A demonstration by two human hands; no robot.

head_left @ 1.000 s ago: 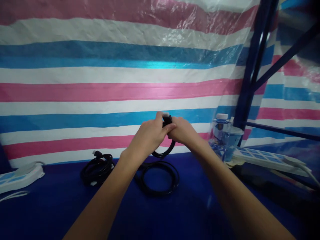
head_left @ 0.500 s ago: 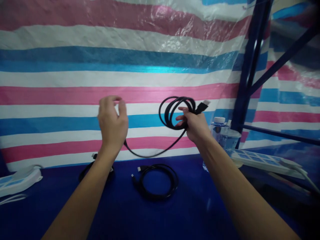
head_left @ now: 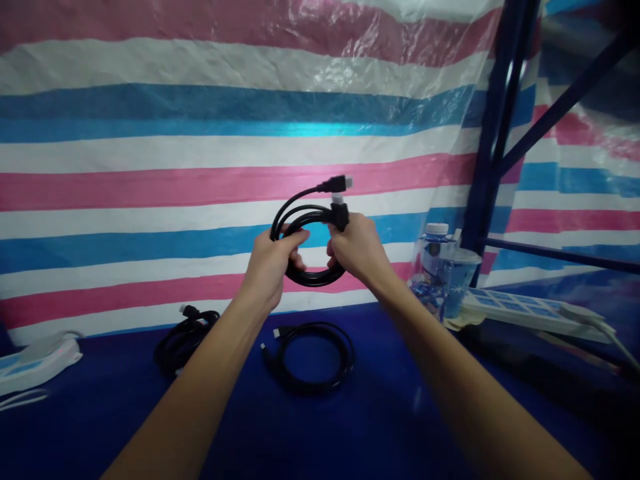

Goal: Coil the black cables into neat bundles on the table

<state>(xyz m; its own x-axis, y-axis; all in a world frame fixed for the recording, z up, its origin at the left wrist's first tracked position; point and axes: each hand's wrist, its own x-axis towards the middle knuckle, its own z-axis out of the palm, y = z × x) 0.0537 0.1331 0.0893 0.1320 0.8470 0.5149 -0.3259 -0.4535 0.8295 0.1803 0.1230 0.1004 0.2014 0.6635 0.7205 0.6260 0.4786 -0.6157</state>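
Observation:
Both hands hold a black cable (head_left: pixel 314 279) wound into a coil, up in front of the striped sheet. My left hand (head_left: pixel 273 263) is closed round the coil's left side, thumb on top. On the right side, my right hand (head_left: pixel 356 245) grips the coil just below a plug with a pale metal tip. The other plug (head_left: pixel 336 184) sticks out to the right above the coil on a free length of cable. Below the hands, a second coiled black cable (head_left: pixel 345 363) lies on the blue table, both its plugs at the left.
A black cable bundle (head_left: pixel 173 347) lies left of the left forearm. White power strips stand at the far left (head_left: pixel 45 363) and right (head_left: pixel 540 312). A clear bottle (head_left: pixel 431 267) and a lidded cup (head_left: pixel 463 273) stand beside the right forearm. A blue metal frame (head_left: pixel 493 153) rises behind.
My left hand has moved right to the coil and now grips its left side. My right hand has moved left with the coil. The hanging length of cable is now gathered into the coil.

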